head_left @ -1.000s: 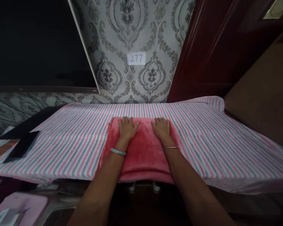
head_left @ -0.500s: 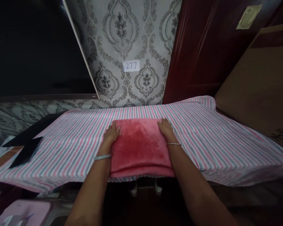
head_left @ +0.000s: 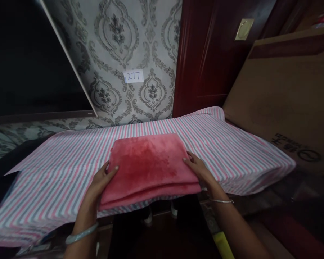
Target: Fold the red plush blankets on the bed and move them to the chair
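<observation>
A folded, pinkish-red plush cloth [head_left: 148, 165] lies on the striped tablecloth, its layered fold facing me at the table's front edge. My left hand [head_left: 104, 180] grips its left side, thumb on top and the other fingers along or under the edge, partly hidden. On the opposite side, my right hand [head_left: 196, 167] holds the right edge in the same way, with the thumb over the top and fingertips tucked beside it. The cloth's surface shows darker and lighter brushed patches.
A pink, grey and white striped tablecloth [head_left: 67, 169] covers the table. Behind stand a large dark screen [head_left: 35, 64], patterned wallpaper with a paper label "277" [head_left: 134, 76], and a dark red door [head_left: 205, 54]. A big cardboard box [head_left: 280, 100] leans at the right.
Both hands have slid from the cloth's far corners toward me along its sides, and now grip the edges. The view has turned to the right, showing more of the box.
</observation>
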Action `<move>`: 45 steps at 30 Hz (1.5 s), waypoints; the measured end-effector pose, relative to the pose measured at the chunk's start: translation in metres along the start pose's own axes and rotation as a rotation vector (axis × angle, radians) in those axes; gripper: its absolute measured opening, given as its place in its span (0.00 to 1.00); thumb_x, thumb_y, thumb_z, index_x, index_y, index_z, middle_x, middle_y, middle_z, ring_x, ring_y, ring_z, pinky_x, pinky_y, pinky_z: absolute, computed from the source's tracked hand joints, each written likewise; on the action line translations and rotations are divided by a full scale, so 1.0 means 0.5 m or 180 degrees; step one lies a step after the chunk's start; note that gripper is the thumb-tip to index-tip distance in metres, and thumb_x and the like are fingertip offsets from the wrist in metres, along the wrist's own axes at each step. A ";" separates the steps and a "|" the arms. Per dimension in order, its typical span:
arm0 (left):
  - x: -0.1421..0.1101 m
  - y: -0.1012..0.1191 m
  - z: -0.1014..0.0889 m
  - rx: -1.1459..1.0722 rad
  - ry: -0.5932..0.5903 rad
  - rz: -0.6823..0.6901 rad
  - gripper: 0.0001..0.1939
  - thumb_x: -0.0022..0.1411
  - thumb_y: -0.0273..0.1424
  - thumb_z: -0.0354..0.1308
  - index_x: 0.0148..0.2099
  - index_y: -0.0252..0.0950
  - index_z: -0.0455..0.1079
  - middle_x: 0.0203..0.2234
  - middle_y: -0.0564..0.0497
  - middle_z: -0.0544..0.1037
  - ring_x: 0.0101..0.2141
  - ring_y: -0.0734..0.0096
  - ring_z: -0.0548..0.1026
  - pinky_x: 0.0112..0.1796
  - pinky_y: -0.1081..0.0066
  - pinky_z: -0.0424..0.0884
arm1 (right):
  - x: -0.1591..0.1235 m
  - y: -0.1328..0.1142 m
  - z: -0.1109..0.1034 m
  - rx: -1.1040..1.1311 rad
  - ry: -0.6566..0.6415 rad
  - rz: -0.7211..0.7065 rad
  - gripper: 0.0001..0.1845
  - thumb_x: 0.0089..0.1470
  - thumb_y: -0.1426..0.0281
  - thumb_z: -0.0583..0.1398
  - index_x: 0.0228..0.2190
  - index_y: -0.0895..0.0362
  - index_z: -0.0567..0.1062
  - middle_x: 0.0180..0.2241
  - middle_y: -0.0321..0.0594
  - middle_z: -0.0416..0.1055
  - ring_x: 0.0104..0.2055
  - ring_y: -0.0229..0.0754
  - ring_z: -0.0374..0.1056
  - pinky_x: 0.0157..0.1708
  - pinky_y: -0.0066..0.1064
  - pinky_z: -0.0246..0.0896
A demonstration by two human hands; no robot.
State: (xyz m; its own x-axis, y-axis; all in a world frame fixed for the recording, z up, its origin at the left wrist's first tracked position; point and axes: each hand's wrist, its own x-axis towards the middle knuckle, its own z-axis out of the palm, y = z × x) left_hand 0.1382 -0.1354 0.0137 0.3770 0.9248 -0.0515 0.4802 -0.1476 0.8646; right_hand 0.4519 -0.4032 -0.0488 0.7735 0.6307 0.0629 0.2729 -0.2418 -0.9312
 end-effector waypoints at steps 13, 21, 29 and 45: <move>-0.006 0.094 -0.017 -0.1110 -0.0296 -0.0085 0.44 0.62 0.30 0.62 0.75 0.46 0.48 0.57 0.46 0.77 0.50 0.59 0.81 0.50 0.62 0.79 | 0.025 -0.158 -0.027 0.1153 -0.0406 -0.0196 0.46 0.46 0.61 0.65 0.66 0.52 0.64 0.52 0.42 0.77 0.47 0.53 0.76 0.46 0.44 0.76; -0.097 0.140 0.051 -0.1106 0.0100 0.1106 0.37 0.66 0.44 0.57 0.74 0.49 0.53 0.70 0.53 0.61 0.67 0.57 0.62 0.61 0.60 0.70 | 0.160 -0.231 -0.156 0.0761 -0.0326 -0.1191 0.37 0.46 0.61 0.67 0.58 0.55 0.73 0.56 0.43 0.75 0.56 0.50 0.70 0.59 0.43 0.64; -0.201 0.018 0.151 -0.1383 -0.1470 -0.0139 0.52 0.54 0.48 0.67 0.74 0.42 0.51 0.42 0.45 0.82 0.33 0.59 0.83 0.28 0.66 0.78 | 0.095 0.006 -0.145 0.0137 0.1242 0.0102 0.32 0.49 0.64 0.63 0.56 0.60 0.73 0.57 0.55 0.72 0.58 0.55 0.69 0.61 0.53 0.62; 0.255 0.236 0.111 0.0395 -0.1468 0.1013 0.39 0.35 0.60 0.67 0.44 0.38 0.79 0.35 0.41 0.81 0.40 0.48 0.80 0.37 0.58 0.77 | -0.098 -0.047 -0.036 0.2732 -0.0101 0.1339 0.26 0.41 0.51 0.73 0.34 0.56 0.76 0.36 0.44 0.78 0.36 0.44 0.75 0.39 0.36 0.71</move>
State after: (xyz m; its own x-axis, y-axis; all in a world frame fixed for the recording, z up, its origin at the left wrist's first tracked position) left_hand 0.2868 -0.0545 0.0814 0.8114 0.5835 -0.0350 0.3654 -0.4596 0.8095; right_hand 0.4176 -0.4417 -0.0237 0.6932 0.6381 -0.3351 -0.5463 0.1619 -0.8218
